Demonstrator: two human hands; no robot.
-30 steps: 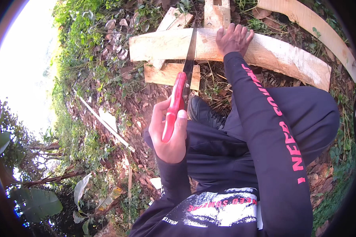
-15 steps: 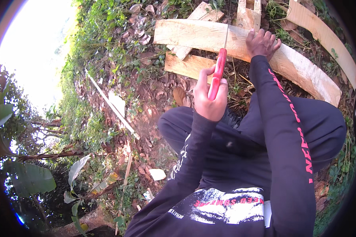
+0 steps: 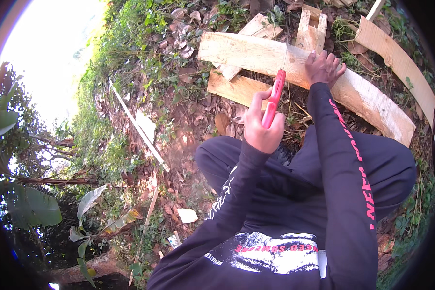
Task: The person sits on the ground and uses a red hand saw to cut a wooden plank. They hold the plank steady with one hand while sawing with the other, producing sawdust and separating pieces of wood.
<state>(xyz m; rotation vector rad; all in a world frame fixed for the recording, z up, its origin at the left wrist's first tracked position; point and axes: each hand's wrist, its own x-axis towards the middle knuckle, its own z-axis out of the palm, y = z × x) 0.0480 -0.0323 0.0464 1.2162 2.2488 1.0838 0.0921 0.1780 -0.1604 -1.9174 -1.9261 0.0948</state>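
Observation:
My left hand point(image 3: 264, 130) is wrapped round the red handle of a handsaw point(image 3: 275, 96). Its thin blade, seen nearly edge-on, runs away from me across a long, curved wooden board point(image 3: 246, 50). To the right of the blade, my right hand point(image 3: 324, 70) presses on the same board, with its fingers bent over toward the far edge. How deep the blade sits in the wood cannot be made out.
Under the board lie a flat plank point(image 3: 237, 88) and another pale wood piece point(image 3: 261, 26). Beyond it stands a slotted wooden block point(image 3: 311, 29). A second curved board point(image 3: 396, 53) lies far right. Leaves and plants cover the ground; a thin pale stick point(image 3: 137, 125) lies left.
The whole scene has shifted a little right and down in the view. Both hands keep nearly the same places on the saw and the board.

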